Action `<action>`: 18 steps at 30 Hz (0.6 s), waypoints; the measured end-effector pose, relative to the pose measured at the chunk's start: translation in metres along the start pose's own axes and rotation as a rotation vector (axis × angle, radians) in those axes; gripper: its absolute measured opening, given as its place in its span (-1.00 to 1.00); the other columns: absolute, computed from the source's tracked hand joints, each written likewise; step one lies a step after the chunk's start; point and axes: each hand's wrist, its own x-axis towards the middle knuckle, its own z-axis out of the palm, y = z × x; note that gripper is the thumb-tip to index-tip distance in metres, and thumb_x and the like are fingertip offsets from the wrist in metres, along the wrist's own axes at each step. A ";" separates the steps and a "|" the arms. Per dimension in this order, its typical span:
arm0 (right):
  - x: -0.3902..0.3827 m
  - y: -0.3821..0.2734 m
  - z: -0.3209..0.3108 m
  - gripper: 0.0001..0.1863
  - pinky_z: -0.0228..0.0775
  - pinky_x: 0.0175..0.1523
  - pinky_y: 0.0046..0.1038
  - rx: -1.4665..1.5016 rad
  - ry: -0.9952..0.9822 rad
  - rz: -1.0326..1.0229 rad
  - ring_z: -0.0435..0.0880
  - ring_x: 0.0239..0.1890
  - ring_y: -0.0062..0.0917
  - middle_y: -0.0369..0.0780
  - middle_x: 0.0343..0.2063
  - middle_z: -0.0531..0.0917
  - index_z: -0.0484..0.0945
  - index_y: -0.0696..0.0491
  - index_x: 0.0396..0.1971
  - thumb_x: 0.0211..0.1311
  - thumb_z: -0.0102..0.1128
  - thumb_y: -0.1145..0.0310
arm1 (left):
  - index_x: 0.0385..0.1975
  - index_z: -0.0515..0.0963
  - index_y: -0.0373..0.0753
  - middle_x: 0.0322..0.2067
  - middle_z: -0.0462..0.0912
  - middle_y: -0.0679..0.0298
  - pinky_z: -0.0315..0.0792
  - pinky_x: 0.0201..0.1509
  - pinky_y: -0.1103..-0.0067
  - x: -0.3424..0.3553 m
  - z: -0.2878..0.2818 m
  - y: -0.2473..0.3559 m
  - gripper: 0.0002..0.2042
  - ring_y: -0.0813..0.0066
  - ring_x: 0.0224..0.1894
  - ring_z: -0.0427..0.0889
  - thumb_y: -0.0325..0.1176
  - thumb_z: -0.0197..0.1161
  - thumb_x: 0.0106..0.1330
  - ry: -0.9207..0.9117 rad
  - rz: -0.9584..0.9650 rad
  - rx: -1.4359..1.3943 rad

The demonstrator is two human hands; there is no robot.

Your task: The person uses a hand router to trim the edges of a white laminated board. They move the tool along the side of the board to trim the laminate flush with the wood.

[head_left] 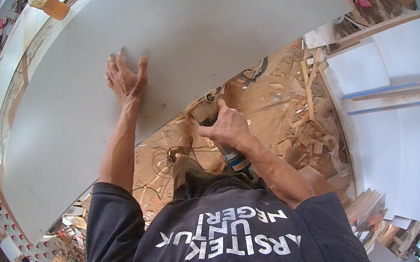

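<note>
A large pale grey panel fills the upper left, its long edge running diagonally down to the lower left. My left hand rests on its surface with fingers spread. At the panel's edge, right of that hand, my right hand grips a handheld power tool, dark with a blue part, that looks like a trim router. Its head is at the edge, partly hidden by the hand.
A wooden block sits on pale boards at the upper left. White panels with blue-edged strips stand at the right. Wood offcuts and sawdust cover the floor, with a cable near my feet. Stacked scraps lie at the lower right.
</note>
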 end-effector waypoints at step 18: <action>-0.052 -0.095 0.122 0.16 0.59 0.10 -0.15 0.005 -0.010 0.002 0.72 -0.04 0.05 0.24 -0.18 0.69 0.32 0.41 0.25 -0.23 0.46 -0.21 | 0.44 0.22 -0.37 0.43 0.21 -0.07 -0.07 0.58 0.18 -0.031 -0.075 -0.196 -0.35 0.06 0.52 0.10 -0.06 0.06 0.48 0.003 0.129 -0.667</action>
